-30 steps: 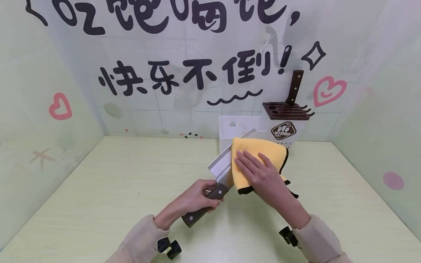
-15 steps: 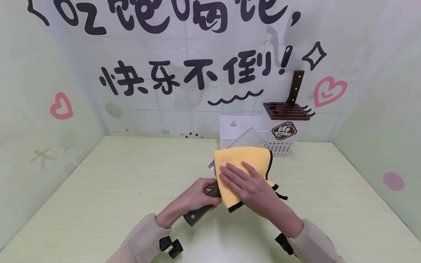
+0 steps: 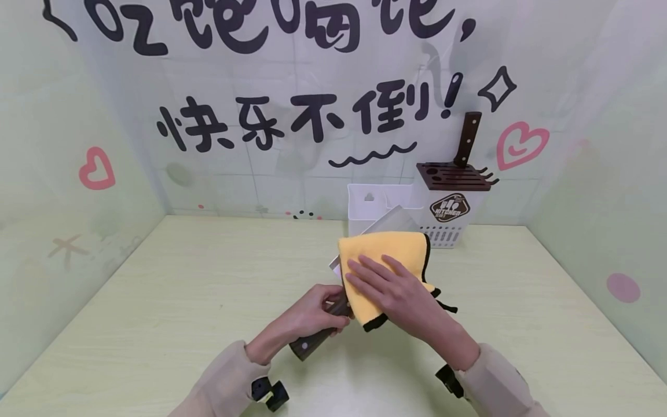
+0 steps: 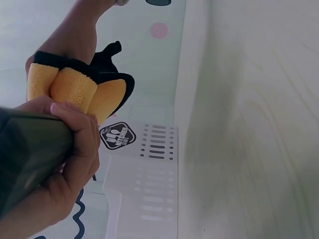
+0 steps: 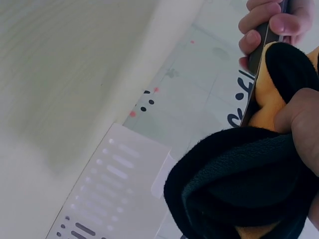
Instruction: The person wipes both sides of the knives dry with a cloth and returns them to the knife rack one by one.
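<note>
In the head view my left hand (image 3: 322,310) grips the dark riveted handle (image 3: 306,346) of a kitchen cleaver, held tilted above the table. Its wide metal blade (image 3: 394,220) points up and to the right. Against the blade my right hand (image 3: 398,295) holds a yellow cloth (image 3: 401,243) with black edging, fingers extended across it. The cloth hides most of the blade. From the right wrist, the cloth's dark underside (image 5: 224,164) bunches around the blade and the thumb lies on that side. In the left wrist view, the left fingers (image 4: 82,139) curl round the handle.
A white knife holder (image 3: 473,208) with a kitchen label stands against the back wall. From its dark slotted top (image 3: 450,180) rises another dark handle (image 3: 469,139), with small hooks at the right. The pale wooden table (image 3: 208,307) is bounded by printed walls.
The right hand and cloth have slid down and left along the blade toward the handle, uncovering the blade's tip. Over the last half second they barely moved. The left hand keeps its grip.
</note>
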The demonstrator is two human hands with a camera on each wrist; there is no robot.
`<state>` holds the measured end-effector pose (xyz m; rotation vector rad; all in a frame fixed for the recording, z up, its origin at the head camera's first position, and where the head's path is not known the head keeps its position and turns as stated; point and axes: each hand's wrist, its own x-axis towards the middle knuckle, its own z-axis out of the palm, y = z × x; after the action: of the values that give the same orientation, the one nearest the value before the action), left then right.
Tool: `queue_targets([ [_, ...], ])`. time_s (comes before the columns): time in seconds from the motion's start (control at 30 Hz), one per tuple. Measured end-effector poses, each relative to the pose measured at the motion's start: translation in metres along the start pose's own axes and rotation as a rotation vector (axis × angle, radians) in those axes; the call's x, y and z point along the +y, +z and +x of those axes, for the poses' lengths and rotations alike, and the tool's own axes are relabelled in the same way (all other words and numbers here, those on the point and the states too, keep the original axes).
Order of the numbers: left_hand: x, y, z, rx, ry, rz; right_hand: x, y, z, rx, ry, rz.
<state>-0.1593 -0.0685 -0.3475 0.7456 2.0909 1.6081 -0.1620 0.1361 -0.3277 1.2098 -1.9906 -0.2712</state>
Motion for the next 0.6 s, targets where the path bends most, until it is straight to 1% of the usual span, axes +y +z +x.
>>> queue_targets([
  [0.17,-0.001,0.0,-0.001,-0.003,-0.017,-0.006,0.007,0.004,-0.001,0.008,0.044,0.028],
  [0.37,-0.002,0.001,-0.002,-0.016,-0.029,-0.012,0.018,0.005,-0.005,-0.026,0.116,0.096],
  [0.6,-0.002,0.001,-0.003,-0.019,-0.027,-0.005,0.031,0.009,-0.011,-0.041,0.195,0.182],
])
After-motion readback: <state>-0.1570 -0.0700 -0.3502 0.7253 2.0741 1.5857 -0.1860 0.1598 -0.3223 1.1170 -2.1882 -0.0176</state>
